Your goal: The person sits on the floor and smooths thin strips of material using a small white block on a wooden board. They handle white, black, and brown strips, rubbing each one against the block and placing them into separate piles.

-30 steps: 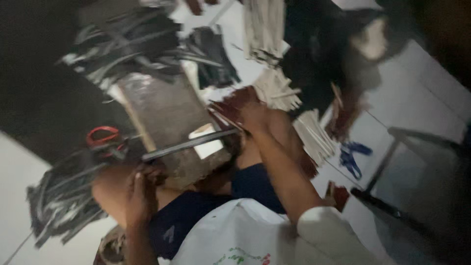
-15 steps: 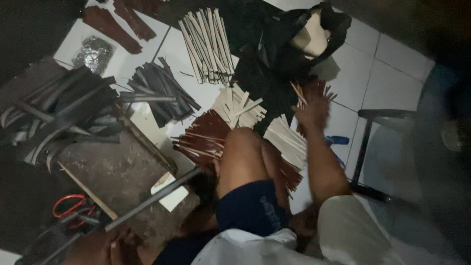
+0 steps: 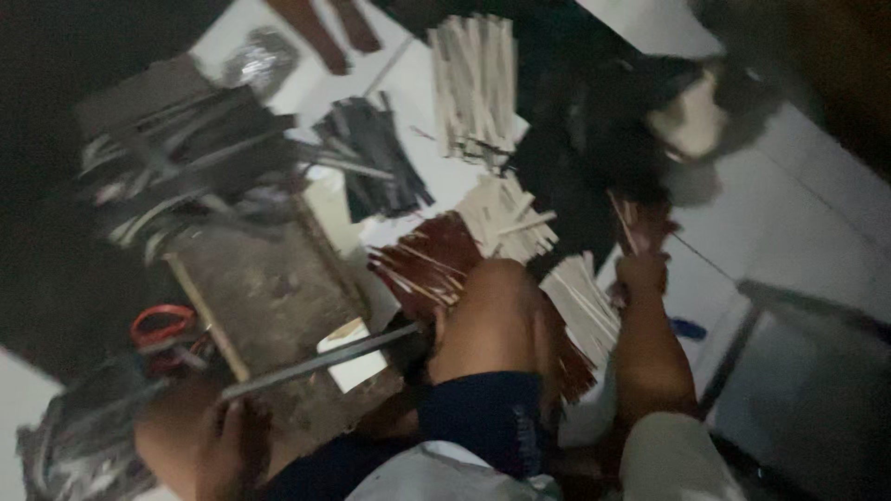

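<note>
My left hand grips the near end of a long flat metal blade that lies across a worn wooden board. My right hand is stretched out over the floor and closed on a few thin sticks beside a black plastic bag. My bare knee rises between the two hands. Pale stick bundles and dark red sticks lie fanned on the floor around the knee.
Dark strips are heaped past the board, with more on the white tiles. Red-handled scissors lie left of the board. Another pale stick bundle lies at the top. A metal frame stands at right.
My right hand has moved from near my knee out to the right toward the black bag and now holds a few sticks. The view has swung. My left hand keeps hold of the blade.
</note>
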